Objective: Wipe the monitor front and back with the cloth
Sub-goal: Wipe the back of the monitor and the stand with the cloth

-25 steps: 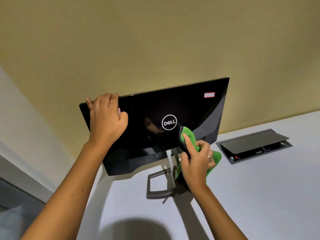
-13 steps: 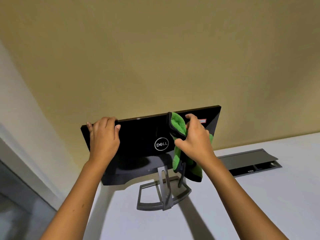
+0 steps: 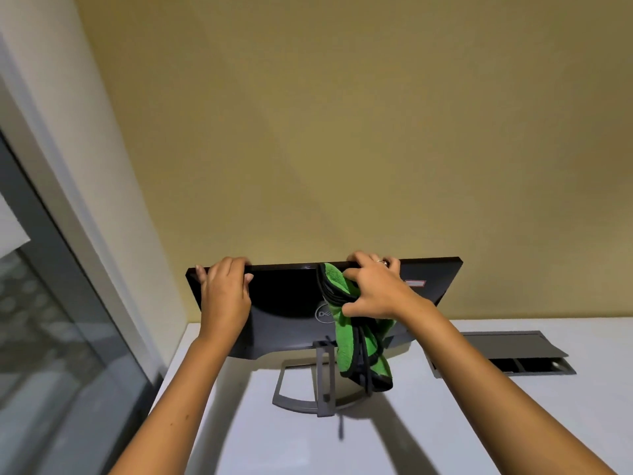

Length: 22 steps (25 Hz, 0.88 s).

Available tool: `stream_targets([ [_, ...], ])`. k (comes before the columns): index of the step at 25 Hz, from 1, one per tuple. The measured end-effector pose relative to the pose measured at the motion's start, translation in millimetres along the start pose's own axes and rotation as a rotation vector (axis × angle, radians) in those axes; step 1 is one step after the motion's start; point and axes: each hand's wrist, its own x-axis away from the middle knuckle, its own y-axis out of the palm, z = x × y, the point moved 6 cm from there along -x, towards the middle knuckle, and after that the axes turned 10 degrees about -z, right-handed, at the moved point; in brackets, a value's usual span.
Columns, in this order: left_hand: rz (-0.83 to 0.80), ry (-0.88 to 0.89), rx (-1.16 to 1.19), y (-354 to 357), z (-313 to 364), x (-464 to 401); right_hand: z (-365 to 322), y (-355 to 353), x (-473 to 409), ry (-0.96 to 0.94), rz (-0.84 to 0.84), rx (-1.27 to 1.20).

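Observation:
A black monitor stands on a grey stand with its glossy back and logo facing me. My left hand grips the monitor's top edge near its left corner. My right hand holds a green cloth with black trim against the back near the top edge, its fingers hooked over that edge. The cloth hangs down past the monitor's bottom edge and covers part of the logo. The screen side is hidden.
The monitor sits on a white table against a yellow wall. An open grey cable hatch is set in the table at the right. A glass partition with a grey frame runs along the left.
My right hand has carried the cloth from beside the logo up to the monitor's top edge. My left hand has kept its grip on the top left edge. The view has tilted upward.

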Motion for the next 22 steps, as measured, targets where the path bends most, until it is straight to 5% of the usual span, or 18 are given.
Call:
stream_targets([
  [9,0.150,0.115,0.159,-4.6,54.5,68.0,-4.8,25.3,25.7,-0.048,0.270,-0.014],
  [11,0.004,0.147,0.287,17.1,81.8,91.8,-4.9,29.0,29.4,-0.052,0.331,-0.021],
  [16,-0.455,-0.112,0.419,88.2,100.1,111.5,-5.1,30.6,29.1,-0.043,0.335,-0.030],
  [22,-0.336,-0.309,0.605,83.0,114.8,103.6,1.1,30.3,30.1,-0.128,0.225,-0.089],
])
